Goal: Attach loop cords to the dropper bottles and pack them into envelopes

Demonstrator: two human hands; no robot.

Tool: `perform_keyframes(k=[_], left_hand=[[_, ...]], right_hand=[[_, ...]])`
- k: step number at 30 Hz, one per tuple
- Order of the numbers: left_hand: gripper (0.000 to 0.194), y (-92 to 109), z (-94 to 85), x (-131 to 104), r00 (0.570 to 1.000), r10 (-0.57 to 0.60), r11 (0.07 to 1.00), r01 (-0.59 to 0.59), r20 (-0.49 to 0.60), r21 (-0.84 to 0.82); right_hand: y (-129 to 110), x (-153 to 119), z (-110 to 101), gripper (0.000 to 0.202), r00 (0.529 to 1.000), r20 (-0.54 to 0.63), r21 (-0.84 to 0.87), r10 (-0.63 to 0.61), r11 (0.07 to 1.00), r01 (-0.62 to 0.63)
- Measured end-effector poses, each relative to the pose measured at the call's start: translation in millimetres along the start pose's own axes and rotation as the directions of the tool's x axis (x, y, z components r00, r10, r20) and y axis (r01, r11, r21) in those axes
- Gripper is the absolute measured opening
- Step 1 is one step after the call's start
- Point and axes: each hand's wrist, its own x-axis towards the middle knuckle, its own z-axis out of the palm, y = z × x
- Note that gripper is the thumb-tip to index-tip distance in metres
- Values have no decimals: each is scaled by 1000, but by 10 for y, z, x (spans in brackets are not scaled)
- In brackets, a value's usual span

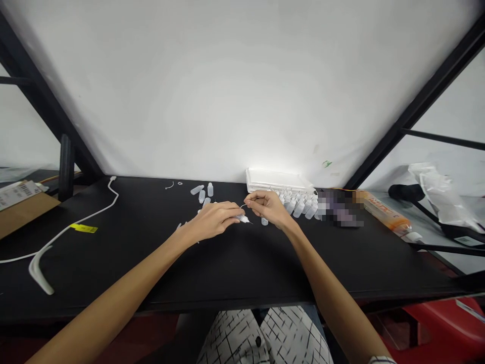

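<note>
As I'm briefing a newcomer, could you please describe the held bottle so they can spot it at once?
Over the black table, find the left hand near the middle. The bottle sticks out of its grasp, thin tip pointing right. Unlike the loose bottles farther back, it is held.

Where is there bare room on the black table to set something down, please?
The black table is bare between the yellow tag and left forearm, and on the near side between both forearms. It is crowded beside the right hand, where dropper bottles front the white stack.
</note>
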Motion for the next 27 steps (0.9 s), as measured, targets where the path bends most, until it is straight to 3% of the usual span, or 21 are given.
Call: perform_keyframes(k=[3, 7, 10, 14, 27], left_hand=[[26, -2, -33, 6, 996, -82, 989, 78, -26, -123], [54, 23, -86, 24, 973, -229, 890, 194, -36, -413], [49, 52, -102, 35, 966, -257, 799, 202, -19, -566], [39, 69, -95, 44, 955, -298, 762, 243, 8, -600], [41, 64, -111, 44, 952, -300, 747, 270, 55, -608]], right_hand=[[-14, -6, -40, 28, 999, 23, 60, 31, 998, -32], [-21, -3, -70, 28, 999, -23, 176, 24, 984, -19], [-19, 4, -57, 28, 998, -66, 276, 24, 961, -5], [-32, 3, -22, 27, 996, -84, 346, 12, 938, 18], [-52, 4, 26, 23, 999, -48, 416, 4, 909, 16]])
